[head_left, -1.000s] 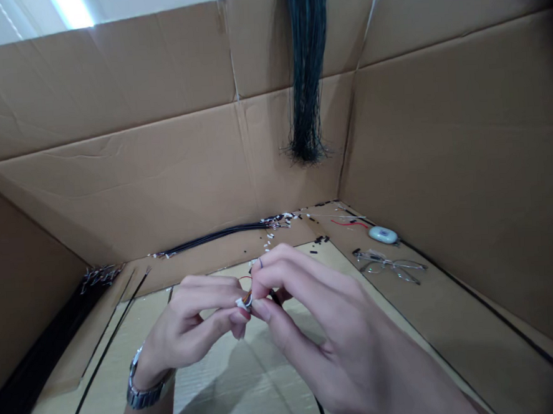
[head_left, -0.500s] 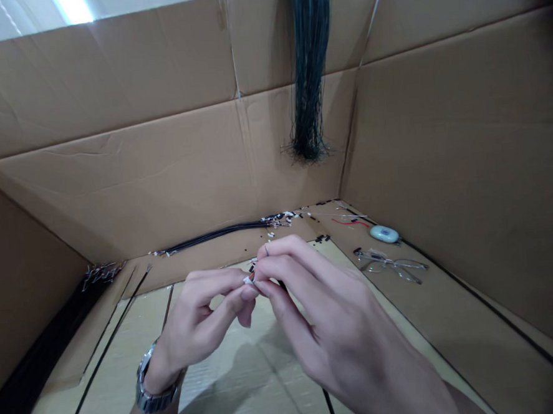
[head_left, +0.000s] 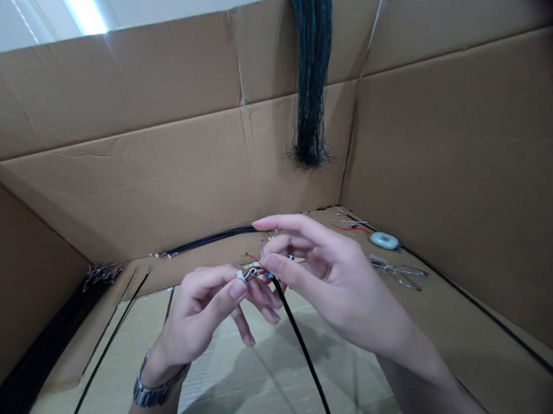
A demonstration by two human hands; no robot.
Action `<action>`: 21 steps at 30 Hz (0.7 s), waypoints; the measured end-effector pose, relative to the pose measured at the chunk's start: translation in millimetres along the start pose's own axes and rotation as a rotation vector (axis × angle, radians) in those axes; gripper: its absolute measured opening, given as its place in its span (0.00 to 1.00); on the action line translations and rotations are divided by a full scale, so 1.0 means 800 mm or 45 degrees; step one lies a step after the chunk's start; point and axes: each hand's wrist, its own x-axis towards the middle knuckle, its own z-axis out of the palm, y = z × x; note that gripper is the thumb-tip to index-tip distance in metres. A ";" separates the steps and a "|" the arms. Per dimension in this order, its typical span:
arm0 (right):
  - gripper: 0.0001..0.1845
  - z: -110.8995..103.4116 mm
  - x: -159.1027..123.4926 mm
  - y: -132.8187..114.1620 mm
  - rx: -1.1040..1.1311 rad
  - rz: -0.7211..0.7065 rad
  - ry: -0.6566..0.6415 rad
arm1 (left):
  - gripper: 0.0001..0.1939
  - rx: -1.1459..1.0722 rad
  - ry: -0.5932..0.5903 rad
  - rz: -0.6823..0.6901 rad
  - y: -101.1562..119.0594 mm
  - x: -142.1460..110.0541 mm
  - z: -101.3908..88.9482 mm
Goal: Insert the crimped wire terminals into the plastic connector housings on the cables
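Note:
My left hand (head_left: 201,314), with a metal watch at the wrist, pinches a small white connector (head_left: 241,275) between thumb and index finger. Several thin coloured wires (head_left: 256,271) run from the connector to the stripped end of a black cable (head_left: 305,352), which hangs down toward me. At that end, the thumb and index finger of my right hand (head_left: 340,284) close on the thin wires; exactly which one is too small to tell. A loose red wire and a bluish one stick up near the right fingertips.
Dark green strands (head_left: 313,73) hang over the cardboard back wall (head_left: 162,176). A black cable bundle (head_left: 208,240) lies along its foot, and a thicker bundle (head_left: 36,340) at left. Glasses (head_left: 402,271) and a pale oval case (head_left: 384,240) lie at right.
My right hand has turned and shifted slightly right, its fingers lifting away from the connector. The coloured wires and black cable now show between my hands.

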 end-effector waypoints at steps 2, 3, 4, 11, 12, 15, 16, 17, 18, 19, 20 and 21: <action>0.06 -0.001 0.003 0.000 0.022 0.022 -0.011 | 0.14 -0.017 0.002 -0.006 0.001 0.001 0.000; 0.03 -0.001 0.004 0.000 0.022 0.016 -0.012 | 0.14 -0.017 0.005 -0.007 0.002 0.001 -0.001; 0.03 -0.001 0.005 0.000 0.011 -0.012 -0.005 | 0.15 -0.019 0.006 -0.011 0.002 0.001 -0.001; 0.06 -0.008 0.011 0.003 -0.065 -0.301 -0.062 | 0.15 -0.107 0.023 -0.067 0.001 0.001 -0.002; 0.06 -0.011 0.012 0.005 -0.044 -0.298 -0.107 | 0.16 -0.111 0.015 -0.070 0.001 0.001 -0.002; 0.06 -0.015 0.016 0.011 0.024 -0.247 -0.202 | 0.16 -0.109 -0.002 -0.085 0.001 -0.001 -0.003; 0.06 -0.015 0.017 0.013 0.036 -0.231 -0.213 | 0.16 -0.103 0.000 -0.093 0.001 -0.001 -0.004; 0.06 -0.015 0.017 0.014 0.033 -0.225 -0.216 | 0.16 -0.094 0.005 -0.102 0.002 -0.002 -0.005; 0.06 -0.014 0.017 0.014 0.015 -0.225 -0.216 | 0.16 -0.083 0.010 -0.109 0.002 -0.003 -0.006; 0.06 -0.013 0.015 0.013 -0.014 -0.229 -0.210 | 0.16 -0.074 0.015 -0.115 0.003 -0.003 -0.006; 0.06 -0.012 0.014 0.011 -0.056 -0.236 -0.198 | 0.16 -0.064 0.017 -0.123 0.003 -0.003 -0.007; 0.07 -0.010 0.012 0.009 -0.107 -0.246 -0.184 | 0.16 -0.052 0.018 -0.132 0.004 -0.003 -0.007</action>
